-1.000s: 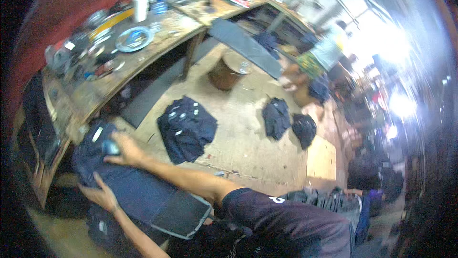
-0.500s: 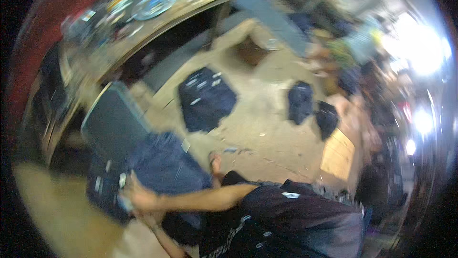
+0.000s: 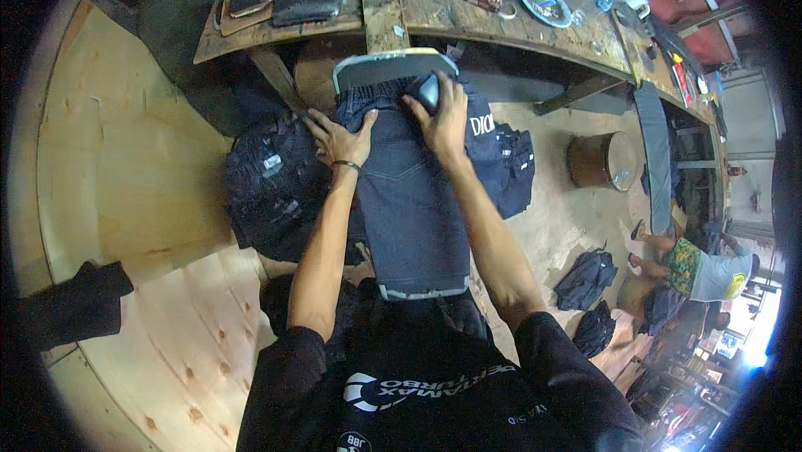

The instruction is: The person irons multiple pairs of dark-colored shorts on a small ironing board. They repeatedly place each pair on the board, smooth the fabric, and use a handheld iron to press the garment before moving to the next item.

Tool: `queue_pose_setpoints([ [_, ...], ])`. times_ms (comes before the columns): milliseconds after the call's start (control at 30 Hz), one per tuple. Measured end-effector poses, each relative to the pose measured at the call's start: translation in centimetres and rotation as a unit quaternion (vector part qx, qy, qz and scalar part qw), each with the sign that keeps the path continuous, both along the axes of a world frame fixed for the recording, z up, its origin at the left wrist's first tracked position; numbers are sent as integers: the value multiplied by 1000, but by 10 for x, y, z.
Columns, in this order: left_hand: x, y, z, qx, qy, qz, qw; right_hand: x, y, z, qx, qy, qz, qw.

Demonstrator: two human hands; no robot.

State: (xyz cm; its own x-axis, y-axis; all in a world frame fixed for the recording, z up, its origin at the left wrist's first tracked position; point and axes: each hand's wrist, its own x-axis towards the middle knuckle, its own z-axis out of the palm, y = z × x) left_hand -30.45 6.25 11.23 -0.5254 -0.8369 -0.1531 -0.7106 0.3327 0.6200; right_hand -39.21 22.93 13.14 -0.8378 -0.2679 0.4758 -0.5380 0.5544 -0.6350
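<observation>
A dark denim garment (image 3: 409, 210) with a gathered elastic waistband and a back pocket lies over a flat board (image 3: 393, 68). The board's rounded grey end shows past the waistband. My left hand (image 3: 344, 141) rests on the garment's left edge by the waistband, fingers spread. My right hand (image 3: 449, 122) is closed around a smooth, dark, rounded object (image 3: 428, 93) at the right of the waistband. What this object is cannot be made out. Dark cloth with white lettering (image 3: 483, 130) lies beside my right wrist.
Stacked dark garments (image 3: 271, 193) lie left of the board; another stack (image 3: 516, 168) is at its right. A cluttered wooden table (image 3: 451, 22) runs along the far side. Plywood (image 3: 134, 143) covers the left. A round brown stool (image 3: 601, 159) and a person (image 3: 706, 272) are at the right.
My view has swung left toward the board. My hands, close together on dark cloth before, are now apart at the waistband of the garment on the board.
</observation>
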Motion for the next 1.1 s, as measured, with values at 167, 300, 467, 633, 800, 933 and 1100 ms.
queue_pose_setpoints([
  [167, -39, 18, 17, -138, -14, -193, 971, -36, 3, 1, 40, -94, -146, 984],
  [300, -93, 4, 16, -184, -76, -153, 968, -71, -12, 5, 92, -90, -48, 991],
  [467, -145, -41, 2, -245, 4, -197, 949, -90, -20, 40, -20, 1, -15, 1000],
  [633, -163, -67, -2, -219, 108, -335, 910, -20, -18, 29, 113, -5, 402, 908],
  [800, -171, -71, -4, -191, 40, -339, 920, -57, -62, 12, 101, -55, 324, 939],
  [933, -172, -74, -9, -187, 12, -329, 926, -43, -47, 9, 190, -142, 399, 886],
  [1100, -170, -71, -1, -196, 50, -326, 923, -49, -52, 13, 139, -75, 316, 935],
])
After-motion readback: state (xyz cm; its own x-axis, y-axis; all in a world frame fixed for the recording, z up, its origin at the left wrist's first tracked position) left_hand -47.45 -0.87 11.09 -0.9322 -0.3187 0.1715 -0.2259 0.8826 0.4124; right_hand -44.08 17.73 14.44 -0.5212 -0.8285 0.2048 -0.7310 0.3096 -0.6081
